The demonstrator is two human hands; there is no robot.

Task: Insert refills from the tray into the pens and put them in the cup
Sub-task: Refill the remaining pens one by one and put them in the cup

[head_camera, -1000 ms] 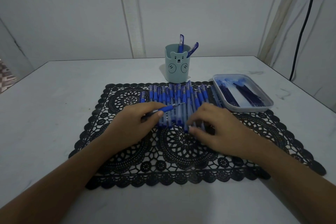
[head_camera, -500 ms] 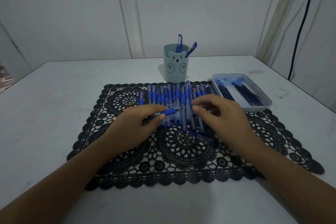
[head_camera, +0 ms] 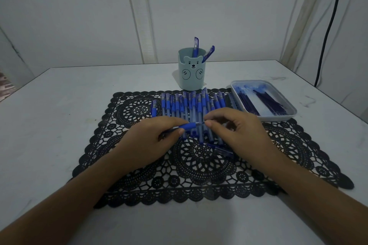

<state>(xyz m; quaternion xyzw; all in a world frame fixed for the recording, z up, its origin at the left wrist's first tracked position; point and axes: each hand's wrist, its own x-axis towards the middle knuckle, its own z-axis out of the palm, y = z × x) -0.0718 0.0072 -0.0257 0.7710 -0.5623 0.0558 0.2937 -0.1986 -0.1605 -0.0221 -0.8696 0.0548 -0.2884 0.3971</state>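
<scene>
While the left hand (head_camera: 151, 141) grips a blue pen (head_camera: 188, 126) level above the row of pens (head_camera: 191, 105), the right hand (head_camera: 235, 131) pinches its tip end. Both hover over the black mat (head_camera: 199, 167). The cup (head_camera: 191, 77) stands at the mat's far edge, and the tray (head_camera: 278, 118) of refills (head_camera: 266, 101) sits at its far right corner. The white table (head_camera: 59, 125) shows wide on the left.

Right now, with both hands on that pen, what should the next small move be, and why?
Probably unscrew the tip. The left hand grips the pen, the right hand pinches its tip, and a cap lies loose on the mat. The refills sit in the tray, so the pen likely has to open first.
</scene>
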